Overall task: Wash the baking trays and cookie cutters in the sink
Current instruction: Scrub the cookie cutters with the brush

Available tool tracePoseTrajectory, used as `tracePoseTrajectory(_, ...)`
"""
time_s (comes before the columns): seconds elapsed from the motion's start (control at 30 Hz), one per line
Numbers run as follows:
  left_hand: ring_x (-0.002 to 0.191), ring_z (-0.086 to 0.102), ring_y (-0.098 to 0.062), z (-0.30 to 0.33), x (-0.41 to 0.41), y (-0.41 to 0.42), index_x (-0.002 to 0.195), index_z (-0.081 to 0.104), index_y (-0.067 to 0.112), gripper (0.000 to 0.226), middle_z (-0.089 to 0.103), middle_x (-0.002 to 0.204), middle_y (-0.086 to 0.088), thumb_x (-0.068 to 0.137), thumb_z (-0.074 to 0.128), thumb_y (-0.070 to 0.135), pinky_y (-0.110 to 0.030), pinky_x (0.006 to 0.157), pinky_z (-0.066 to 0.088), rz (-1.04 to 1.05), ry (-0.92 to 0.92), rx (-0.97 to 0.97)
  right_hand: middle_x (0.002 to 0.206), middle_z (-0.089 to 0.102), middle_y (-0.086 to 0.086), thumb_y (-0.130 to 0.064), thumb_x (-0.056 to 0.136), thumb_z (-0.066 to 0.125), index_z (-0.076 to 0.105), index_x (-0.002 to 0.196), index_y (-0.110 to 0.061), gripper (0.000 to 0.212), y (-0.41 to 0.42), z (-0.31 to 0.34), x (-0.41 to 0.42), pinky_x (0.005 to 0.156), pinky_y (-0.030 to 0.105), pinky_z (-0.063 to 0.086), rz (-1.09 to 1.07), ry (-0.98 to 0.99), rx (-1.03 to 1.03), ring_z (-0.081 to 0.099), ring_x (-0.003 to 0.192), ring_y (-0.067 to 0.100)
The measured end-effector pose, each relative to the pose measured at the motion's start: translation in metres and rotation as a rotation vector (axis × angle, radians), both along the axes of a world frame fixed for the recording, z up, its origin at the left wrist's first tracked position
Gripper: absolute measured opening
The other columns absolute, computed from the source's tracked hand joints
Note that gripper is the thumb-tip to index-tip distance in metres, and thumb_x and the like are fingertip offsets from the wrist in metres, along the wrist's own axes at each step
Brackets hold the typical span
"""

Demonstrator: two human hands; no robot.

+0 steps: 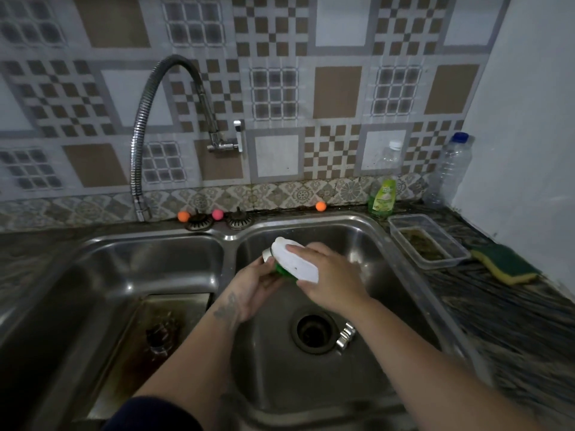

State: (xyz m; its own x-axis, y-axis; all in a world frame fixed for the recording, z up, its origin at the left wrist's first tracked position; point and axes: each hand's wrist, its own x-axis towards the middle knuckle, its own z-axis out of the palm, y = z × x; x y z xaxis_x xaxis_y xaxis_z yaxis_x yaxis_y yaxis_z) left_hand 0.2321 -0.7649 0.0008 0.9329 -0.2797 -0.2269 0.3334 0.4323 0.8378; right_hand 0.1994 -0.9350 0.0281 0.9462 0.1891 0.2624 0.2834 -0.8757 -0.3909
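Note:
Over the right basin of the steel double sink, my right hand grips a white scrub brush with green bristles showing beneath it. My left hand holds a small metal cookie cutter against the bristles; most of the cutter is hidden by the brush and my fingers. Another metal cookie cutter lies on the basin floor beside the drain. A dark, stained baking tray lies in the left basin.
A flexible faucet arches over the left basin, no water running. On the right counter sit a green dish-soap bottle, a clear plastic container, a yellow-green sponge and a plastic water bottle. Small coloured balls line the sink's back edge.

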Motion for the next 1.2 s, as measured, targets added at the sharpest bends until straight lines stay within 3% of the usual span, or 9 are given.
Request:
tracePoseTrajectory(0.13, 0.097, 0.064, -0.020, -0.001, -0.001, 0.038, 0.122, 0.056, 0.004, 0.026, 0.068, 0.105, -0.013, 0.098, 0.045, 0.008, -0.027, 0.082, 0.056, 0.080, 0.098, 0.017, 0.137, 0.044, -0.007, -0.025, 0.082, 0.066, 0.036, 0.140, -0.049, 0.070, 0.042, -0.005, 0.002, 0.087, 0.042, 0.043, 0.033, -0.179, -0.223, 0.051, 0.104, 0.029)
tracePoseTrajectory(0.27, 0.075, 0.061, -0.012, -0.009, -0.004, 0.085, 0.115, 0.058, 0.019, 0.026, 0.065, 0.091, -0.001, 0.090, 0.064, 0.015, -0.011, 0.057, 0.050, 0.250, -0.006, 0.621, 0.134, 0.044, -0.004, -0.021, 0.083, 0.062, 0.035, 0.140, -0.047, 0.068, 0.080, -0.016, 0.006, 0.086, 0.041, 0.043, -0.041, -0.152, -0.202, 0.050, 0.102, 0.030)
tracePoseTrajectory(0.37, 0.088, 0.066, -0.015, -0.020, -0.010, 0.125, 0.112, 0.063, 0.021, 0.028, 0.066, 0.093, 0.000, 0.085, 0.069, 0.020, -0.015, 0.071, 0.043, 0.310, -0.230, 1.100, 0.129, 0.047, -0.002, -0.028, 0.083, 0.063, 0.035, 0.142, -0.044, 0.068, 0.105, -0.027, 0.009, 0.088, 0.038, 0.045, -0.046, -0.049, -0.073, 0.053, 0.103, 0.028)
tracePoseTrajectory(0.47, 0.108, 0.063, -0.019, -0.029, -0.016, 0.161, 0.133, 0.054, 0.017, 0.053, 0.067, 0.116, -0.005, 0.083, 0.071, 0.023, -0.016, 0.086, 0.041, 0.262, -0.224, 1.258, 0.124, 0.047, -0.003, -0.031, 0.081, 0.065, 0.036, 0.142, -0.043, 0.069, 0.129, -0.034, 0.013, 0.088, 0.036, 0.048, -0.033, 0.042, 0.063, 0.053, 0.110, 0.024)
tracePoseTrajectory(0.57, 0.111, 0.061, -0.026, -0.042, -0.022, 0.189, 0.133, 0.053, 0.020, 0.057, 0.065, 0.123, -0.006, 0.080, 0.073, 0.028, -0.026, 0.091, 0.046, 0.158, -0.210, 1.417, 0.120, 0.050, -0.003, -0.030, 0.081, 0.065, 0.038, 0.142, -0.043, 0.068, 0.149, -0.038, 0.015, 0.087, 0.035, 0.048, -0.037, 0.093, 0.166, 0.052, 0.112, 0.021)
tracePoseTrajectory(0.7, 0.109, 0.062, -0.024, -0.059, -0.028, 0.215, 0.126, 0.059, 0.015, 0.051, 0.067, 0.117, -0.008, 0.078, 0.076, 0.021, -0.026, 0.087, 0.048, 0.099, -0.180, 1.427, 0.123, 0.049, -0.003, -0.031, 0.084, 0.062, 0.036, 0.142, -0.045, 0.066, 0.163, -0.048, 0.014, 0.087, 0.032, 0.047, -0.029, 0.162, 0.180, 0.052, 0.114, 0.019)
tracePoseTrajectory(0.9, 0.119, 0.056, -0.022, -0.085, -0.024, 0.232, 0.134, 0.053, 0.018, 0.062, 0.060, 0.129, -0.006, 0.077, 0.078, 0.023, -0.024, 0.092, 0.044, 0.013, -0.109, 1.457, 0.119, 0.050, -0.003, -0.031, 0.083, 0.064, 0.038, 0.141, -0.045, 0.065, 0.170, -0.050, 0.017, 0.086, 0.035, 0.048, -0.040, 0.165, 0.180, 0.053, 0.110, 0.019)
tracePoseTrajectory(1.03, 0.124, 0.050, -0.024, -0.088, -0.020, 0.232, 0.140, 0.044, 0.019, 0.073, 0.050, 0.138, -0.005, 0.075, 0.078, 0.020, -0.034, 0.101, 0.044, -0.038, -0.105, 1.472, 0.118, 0.051, -0.002, -0.029, 0.083, 0.065, 0.039, 0.142, -0.041, 0.065, 0.170, -0.050, 0.017, 0.083, 0.033, 0.047, -0.028, 0.152, 0.173, 0.054, 0.108, 0.019)
tracePoseTrajectory(1.2, 0.117, 0.055, -0.026, -0.066, -0.008, 0.218, 0.136, 0.049, 0.027, 0.052, 0.057, 0.131, -0.004, 0.085, 0.062, 0.027, -0.040, 0.094, 0.049, 0.048, -0.204, 1.541, 0.116, 0.057, 0.000, -0.022, 0.077, 0.070, 0.047, 0.139, -0.037, 0.068, 0.160, -0.051, 0.014, 0.085, 0.029, 0.045, -0.036, 0.111, 0.300, 0.055, 0.107, 0.019)
